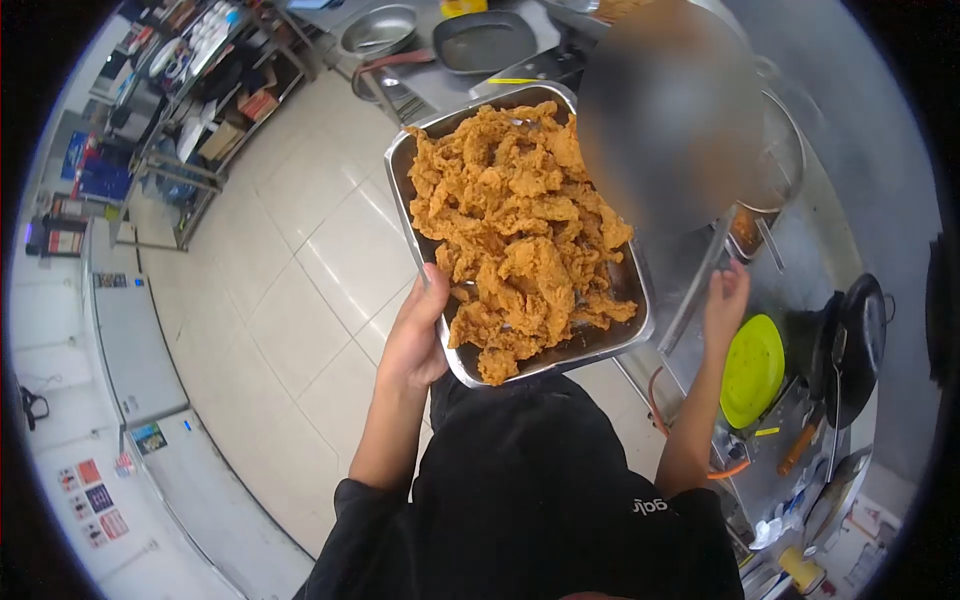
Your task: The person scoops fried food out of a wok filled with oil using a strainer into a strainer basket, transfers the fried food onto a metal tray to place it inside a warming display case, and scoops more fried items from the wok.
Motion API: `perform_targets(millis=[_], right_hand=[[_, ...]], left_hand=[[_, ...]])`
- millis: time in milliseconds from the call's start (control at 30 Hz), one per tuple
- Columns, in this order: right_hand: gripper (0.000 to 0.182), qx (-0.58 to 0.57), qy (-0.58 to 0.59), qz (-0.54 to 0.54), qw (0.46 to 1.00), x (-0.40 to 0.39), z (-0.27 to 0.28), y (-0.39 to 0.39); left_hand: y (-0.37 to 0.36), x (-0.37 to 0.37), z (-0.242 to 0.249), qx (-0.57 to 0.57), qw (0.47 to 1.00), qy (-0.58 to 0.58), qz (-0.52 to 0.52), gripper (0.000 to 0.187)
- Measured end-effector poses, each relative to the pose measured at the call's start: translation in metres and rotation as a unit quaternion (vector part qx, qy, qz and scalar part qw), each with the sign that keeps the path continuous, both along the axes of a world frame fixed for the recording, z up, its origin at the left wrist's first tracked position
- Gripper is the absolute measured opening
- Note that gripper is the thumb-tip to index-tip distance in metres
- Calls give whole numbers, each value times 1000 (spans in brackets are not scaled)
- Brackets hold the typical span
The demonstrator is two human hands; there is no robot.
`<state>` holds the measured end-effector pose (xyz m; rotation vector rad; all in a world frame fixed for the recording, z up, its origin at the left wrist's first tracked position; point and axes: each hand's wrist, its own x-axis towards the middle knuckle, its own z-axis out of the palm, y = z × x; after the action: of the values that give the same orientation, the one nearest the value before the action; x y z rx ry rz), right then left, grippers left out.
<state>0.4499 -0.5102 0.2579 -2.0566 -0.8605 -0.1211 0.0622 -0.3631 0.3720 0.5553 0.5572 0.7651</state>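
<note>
My left hand (415, 330) grips the left rim of a steel tray (640, 290), thumb over the edge. Fried, breaded pieces (520, 220) are heaped in the tray, which is held above the floor in front of my body. To the right, my right hand (727, 300) is off the tray, over the counter's edge, with its fingers partly spread and nothing seen in them. A green plate (752, 370) lies just below and right of that hand. A large blurred patch hides what is between the tray and the round steel pot (783, 150).
A black square pan (485, 43) and a steel bowl (379, 31) sit at the top. On the right are a black wok (862, 345) and a wooden-handled tool (798, 448). Loaded shelves (190, 150) stand at the upper left, white freezers (215, 480) at the lower left.
</note>
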Motion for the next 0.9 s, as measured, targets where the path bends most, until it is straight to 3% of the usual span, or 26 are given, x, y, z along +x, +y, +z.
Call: perform_targets(millis=[67, 133, 267, 400, 467, 567, 600, 700, 900], right_hand=[[33, 18, 132, 74, 988, -46, 34, 29], [33, 32, 323, 182, 928, -101, 59, 66], [70, 18, 472, 436, 766, -222, 99, 150], [102, 48, 485, 520, 702, -342, 118, 243], [108, 61, 448, 537, 712, -395, 130, 281], [105, 99, 529, 562, 628, -449, 163, 319], [103, 102, 526, 569, 624, -462, 169, 333], [97, 107, 516, 586, 616, -498, 179, 389], [85, 79, 516, 613, 593, -558, 172, 542]], left_hand=[[15, -32, -4, -25, 999, -11, 24, 65], [32, -67, -7, -41, 998, -13, 52, 63], [72, -140, -4, -37, 994, -5, 104, 61], [117, -215, 20, -12, 986, 66, 150, 63], [139, -246, 44, 9, 976, 117, 186, 64], [168, -301, 68, 1, 971, 57, 233, 64], [179, -314, 84, 18, 960, 61, 273, 64], [227, -335, 116, 8, 937, -94, 337, 61], [345, -396, 117, 46, 905, -94, 411, 60]])
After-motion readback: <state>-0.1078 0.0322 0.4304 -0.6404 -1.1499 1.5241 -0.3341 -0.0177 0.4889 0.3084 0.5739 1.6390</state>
